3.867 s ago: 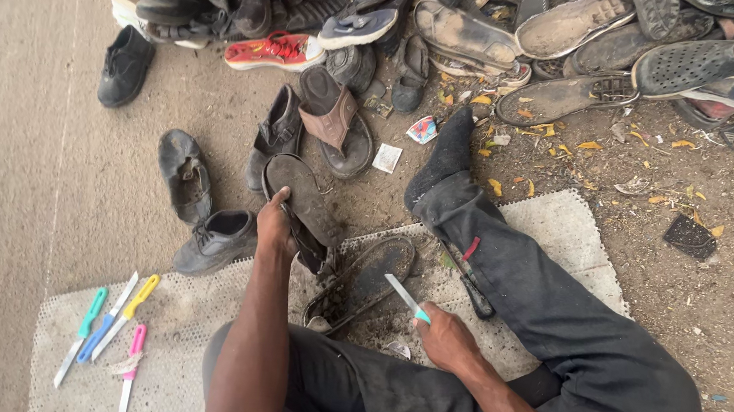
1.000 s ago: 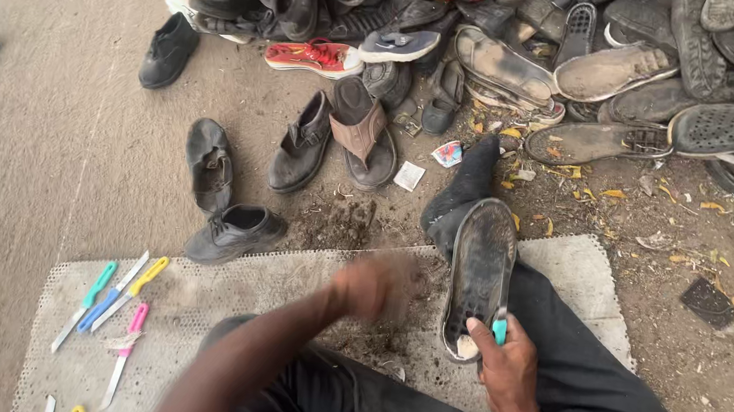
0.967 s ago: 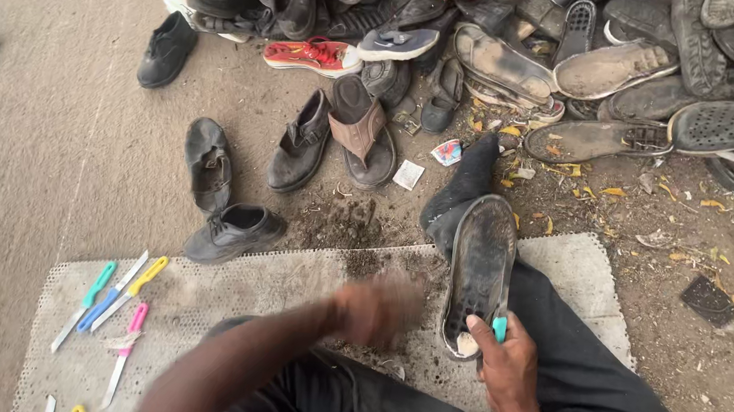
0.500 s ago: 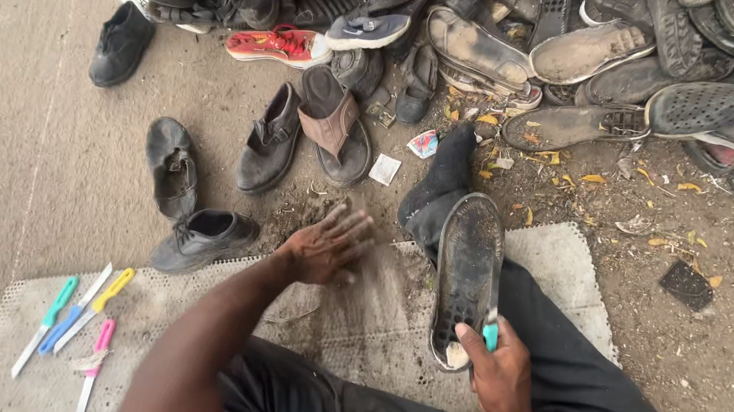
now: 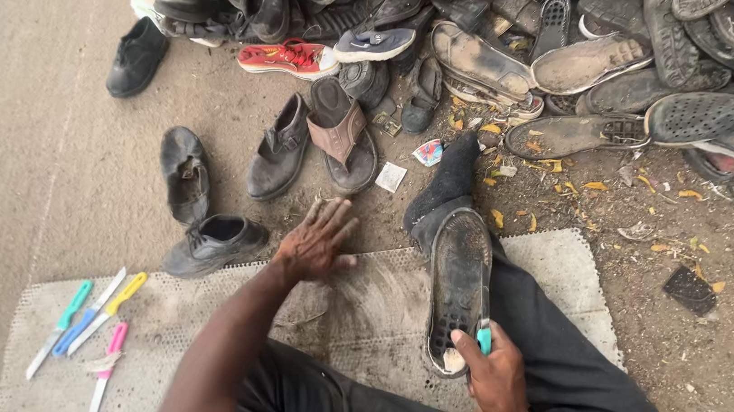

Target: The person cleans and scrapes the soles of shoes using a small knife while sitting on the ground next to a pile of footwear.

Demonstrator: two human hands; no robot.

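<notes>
On the grey mat (image 5: 560,272), toward its right half, a worn black shoe sole (image 5: 458,288) lies tread-up along the person's dark-trousered leg (image 5: 576,382), toe end pointing at the shoe pile (image 5: 494,38) beyond the mat's far edge. Right hand (image 5: 499,379) sits at the sole's near end, fingers curled around a small knife with a teal handle (image 5: 484,338); thumb touches the sole's heel edge. Left hand (image 5: 316,244) is at the mat's far edge, left of the sole and apart from it, palm down, fingers spread wide, holding nothing. Just off the mat's far-left edge stands a black lace-up shoe (image 5: 216,243). At the mat's left end lies a cluster of coloured-handled knives (image 5: 91,327): teal, blue, yellow, pink. Ground right of the mat: dirt with yellow leaf scraps (image 5: 592,186).
</notes>
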